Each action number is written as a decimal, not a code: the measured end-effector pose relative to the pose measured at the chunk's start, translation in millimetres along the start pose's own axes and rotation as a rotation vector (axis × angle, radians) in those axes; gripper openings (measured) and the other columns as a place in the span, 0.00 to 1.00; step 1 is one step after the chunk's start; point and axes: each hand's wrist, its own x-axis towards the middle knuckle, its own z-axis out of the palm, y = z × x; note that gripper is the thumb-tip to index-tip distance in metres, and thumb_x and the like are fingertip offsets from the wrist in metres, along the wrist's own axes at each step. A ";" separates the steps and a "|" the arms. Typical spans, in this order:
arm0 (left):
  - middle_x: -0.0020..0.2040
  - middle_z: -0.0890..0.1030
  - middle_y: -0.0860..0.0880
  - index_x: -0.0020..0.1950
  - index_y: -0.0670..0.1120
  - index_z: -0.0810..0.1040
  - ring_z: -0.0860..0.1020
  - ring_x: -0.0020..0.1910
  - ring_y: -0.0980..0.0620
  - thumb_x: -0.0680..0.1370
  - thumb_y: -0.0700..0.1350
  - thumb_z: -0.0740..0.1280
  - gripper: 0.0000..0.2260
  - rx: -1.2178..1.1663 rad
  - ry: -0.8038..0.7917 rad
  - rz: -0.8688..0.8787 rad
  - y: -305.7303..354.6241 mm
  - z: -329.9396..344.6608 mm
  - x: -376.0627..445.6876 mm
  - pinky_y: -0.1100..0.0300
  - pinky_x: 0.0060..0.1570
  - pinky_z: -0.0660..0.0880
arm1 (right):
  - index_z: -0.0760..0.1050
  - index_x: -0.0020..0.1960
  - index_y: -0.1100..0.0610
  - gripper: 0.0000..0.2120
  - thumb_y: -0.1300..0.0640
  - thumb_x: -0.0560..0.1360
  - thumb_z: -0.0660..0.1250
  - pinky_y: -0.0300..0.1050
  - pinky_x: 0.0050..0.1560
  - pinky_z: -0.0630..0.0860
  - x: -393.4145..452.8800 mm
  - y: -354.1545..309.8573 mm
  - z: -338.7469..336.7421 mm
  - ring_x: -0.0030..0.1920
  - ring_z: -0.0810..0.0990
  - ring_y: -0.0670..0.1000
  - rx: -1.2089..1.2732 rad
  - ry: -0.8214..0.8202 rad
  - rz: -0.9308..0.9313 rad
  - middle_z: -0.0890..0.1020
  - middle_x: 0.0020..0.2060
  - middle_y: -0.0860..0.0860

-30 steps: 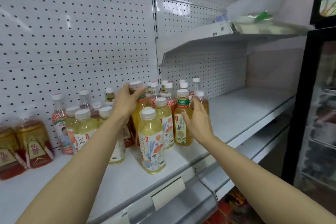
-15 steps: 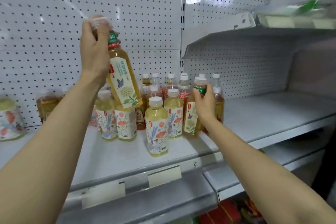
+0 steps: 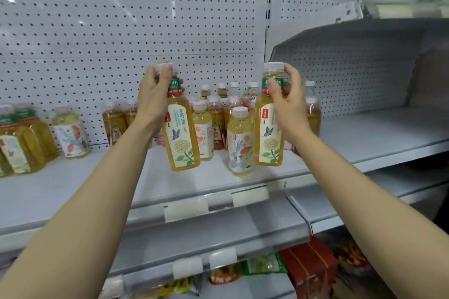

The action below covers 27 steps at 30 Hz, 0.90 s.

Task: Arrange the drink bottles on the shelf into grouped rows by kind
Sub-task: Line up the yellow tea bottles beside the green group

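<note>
My left hand (image 3: pixel 154 94) grips the neck of a yellow tea bottle with a butterfly and flower label (image 3: pixel 181 137), lifted above the shelf (image 3: pixel 80 184). My right hand (image 3: pixel 288 104) holds a second bottle of the same kind (image 3: pixel 268 133) by its neck, also raised. Between them stands a pale bottle with a bird label (image 3: pixel 240 143) near the shelf's front. Behind is a cluster of mixed bottles (image 3: pixel 218 109), some amber with red labels.
At the far left stand shrink-wrapped packs of bottles (image 3: pixel 21 145) and a lone pale bottle (image 3: pixel 71 135). The right shelf section (image 3: pixel 379 133) is bare, under an upper shelf (image 3: pixel 364 31). Lower shelves hold coloured packets (image 3: pixel 308 264). Pegboard wall behind.
My right hand has lifted its bottle off the shelf. My left hand has lowered its bottle from high up and moved it toward the middle. The view has shifted left.
</note>
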 end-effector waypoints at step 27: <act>0.54 0.82 0.43 0.58 0.56 0.75 0.82 0.49 0.42 0.81 0.59 0.61 0.11 0.274 0.256 -0.058 -10.5 -305.4 -30.2 0.41 0.52 0.78 | 0.52 0.78 0.48 0.27 0.53 0.82 0.57 0.34 0.69 0.54 -136.9 -91.6 320.6 0.68 0.53 0.30 0.257 -0.374 -0.057 0.57 0.77 0.43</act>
